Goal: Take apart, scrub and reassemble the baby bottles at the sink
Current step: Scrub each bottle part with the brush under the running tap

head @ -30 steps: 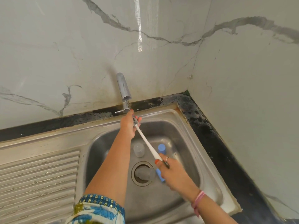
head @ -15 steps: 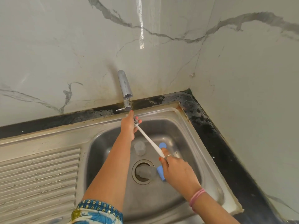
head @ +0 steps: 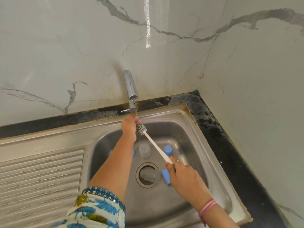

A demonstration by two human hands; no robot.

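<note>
Bottles apart: clear cup [head: 144, 150] and blue parts [head: 168, 150] loose in sink [head: 212, 145], mid-frame. Right hand [head: 184, 176] gripping brush [head: 154, 145]; left hand [head: 130, 125] fingers at bristles under tap [head: 130, 89], closure unclear. Scrubbing, reassembly apparently pending.

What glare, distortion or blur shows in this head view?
Head view: a bright vertical glare streak on the marble wall; wide-angle bending curves the sink rim; the left hand at the brush under the tap looks slightly soft.
</note>
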